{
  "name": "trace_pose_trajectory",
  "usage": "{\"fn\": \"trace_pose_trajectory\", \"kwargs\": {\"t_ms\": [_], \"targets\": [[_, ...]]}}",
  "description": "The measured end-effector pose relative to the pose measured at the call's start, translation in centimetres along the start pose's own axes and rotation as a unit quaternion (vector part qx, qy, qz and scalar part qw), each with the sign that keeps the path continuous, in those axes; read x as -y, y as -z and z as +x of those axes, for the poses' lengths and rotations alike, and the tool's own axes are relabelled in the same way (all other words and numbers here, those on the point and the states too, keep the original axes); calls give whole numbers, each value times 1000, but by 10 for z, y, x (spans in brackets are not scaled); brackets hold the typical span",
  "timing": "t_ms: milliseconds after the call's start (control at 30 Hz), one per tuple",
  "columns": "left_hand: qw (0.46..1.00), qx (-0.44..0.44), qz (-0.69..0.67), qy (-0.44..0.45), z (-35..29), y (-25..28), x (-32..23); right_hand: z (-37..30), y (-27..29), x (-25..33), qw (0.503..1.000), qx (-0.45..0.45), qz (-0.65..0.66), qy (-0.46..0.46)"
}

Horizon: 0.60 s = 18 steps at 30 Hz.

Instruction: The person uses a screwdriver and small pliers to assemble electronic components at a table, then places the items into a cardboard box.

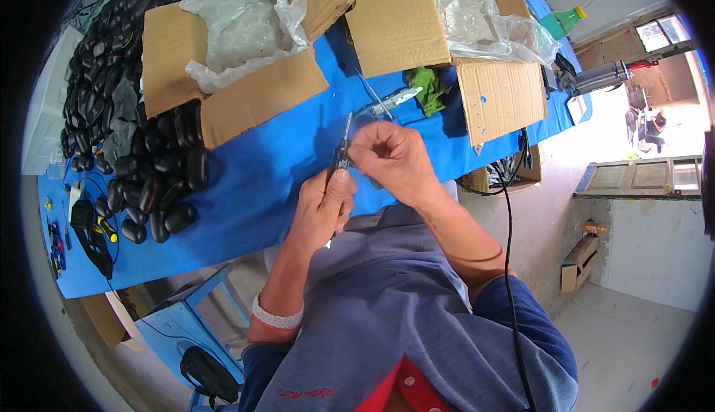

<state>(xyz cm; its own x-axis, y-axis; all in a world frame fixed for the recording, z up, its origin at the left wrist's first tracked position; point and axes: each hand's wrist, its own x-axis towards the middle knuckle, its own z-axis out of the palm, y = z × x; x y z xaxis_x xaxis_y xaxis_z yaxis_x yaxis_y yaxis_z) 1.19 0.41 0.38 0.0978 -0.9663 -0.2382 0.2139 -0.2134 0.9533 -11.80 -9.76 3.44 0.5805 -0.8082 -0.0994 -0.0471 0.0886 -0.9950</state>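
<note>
The blue table (253,181) spread out in front of the person, and both hands were above its near edge, about midway along it. The left hand (320,207) was closed around a narrow dark piece (342,153), thumb laid against it, so that the piece stuck out past the thumb tip toward the table's far side; a slim metal rod (349,123) rose from that upper end, over the blue surface. The right hand (395,159) was at the right flank of the piece, thumb and forefinger brought together and the other fingers curled; whether those fingertips pinched a part of it or only touched it could not be told, as they hid the spot. The piece was thus inside the left hand's grip and just beside the right hand's fingertips. Farther onto the table, beyond the right hand, lay a pale metal strip (406,97) and, just to its right, a crumpled green cloth (430,88). Along the table's far side stood an open cardboard box (264,98) and a second carton (395,21) to its right, clear plastic sheeting (242,32) crumpled in both. Many black rounded objects (197,170) were heaped at the table's left end, with a yellow-and-black tool (106,227) near them.
</note>
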Motion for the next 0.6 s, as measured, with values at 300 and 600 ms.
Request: {"fn": "trace_pose_trajectory", "kwargs": {"t_ms": [300,600], "targets": [[996,12,-84,31,-1,5,-4,0,-8,-3,999,-1,24,29],[996,26,-79,22,-1,7,-5,-2,-11,3,999,-23,39,-12]]}}
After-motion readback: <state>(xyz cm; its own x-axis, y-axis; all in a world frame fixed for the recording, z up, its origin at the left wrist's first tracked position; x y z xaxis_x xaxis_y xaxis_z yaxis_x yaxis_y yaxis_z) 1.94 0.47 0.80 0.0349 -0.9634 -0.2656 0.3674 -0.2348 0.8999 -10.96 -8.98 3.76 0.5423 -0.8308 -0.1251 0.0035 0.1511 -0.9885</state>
